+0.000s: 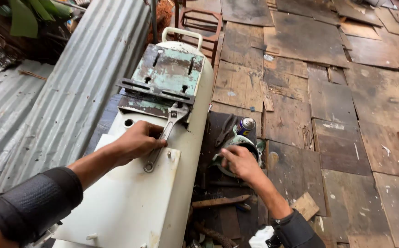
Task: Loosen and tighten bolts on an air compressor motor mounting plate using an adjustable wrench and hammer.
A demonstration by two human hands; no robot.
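My left hand (137,140) grips the handle of a silver adjustable wrench (165,136). Its jaw sits at the lower edge of a worn green metal mounting plate (167,71) on top of a cream-white tank (130,202) lying on its side. My right hand (238,161) reaches down to the right of the tank, fingers curled at the rim of a round container (243,143) on the floor. Whether it grips anything there I cannot tell. Both forearms wear black sleeves.
Pliers (225,128) and a spray can (245,125) lie just beyond the container. A wooden-handled tool (220,201) lies nearer me. Corrugated metal sheeting (78,87) runs along the left. Patchwork wooden floor panels (341,138) spread to the right, with a rusty metal frame (199,23) behind the tank.
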